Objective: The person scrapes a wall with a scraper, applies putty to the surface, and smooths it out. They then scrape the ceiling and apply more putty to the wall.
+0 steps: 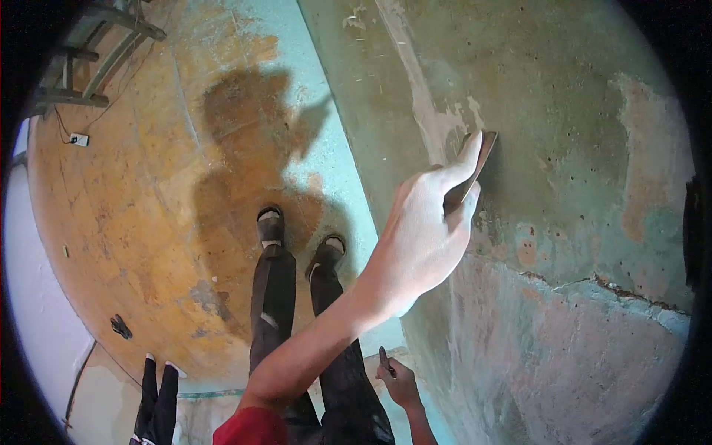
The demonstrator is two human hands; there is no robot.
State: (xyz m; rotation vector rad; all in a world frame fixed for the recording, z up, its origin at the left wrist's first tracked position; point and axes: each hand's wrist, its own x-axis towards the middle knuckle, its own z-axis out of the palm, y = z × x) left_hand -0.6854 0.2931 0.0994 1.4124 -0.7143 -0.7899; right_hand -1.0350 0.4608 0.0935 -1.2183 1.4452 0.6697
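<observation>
My left hand [426,230] reaches across to the wall [549,163] on the right, its fingers closed on a thin flat scraper [482,163]. The blade's edge lies at the wall, beside a pale patch of filler [449,126]. A long light streak of filler [404,44] runs up from that patch. Lower down, beside my leg, my right hand [402,384] is closed around a small tool with a dark end [384,357]. Its kind is not clear, since the fingers cover most of it.
A crack [586,285] and bare patches mark the wall. Wooden frame legs [89,67] stand far left near a white power socket [79,139] with a cord. Another person's legs [157,397] show at lower left, near a small dark object [120,326] on the stained floor [126,222].
</observation>
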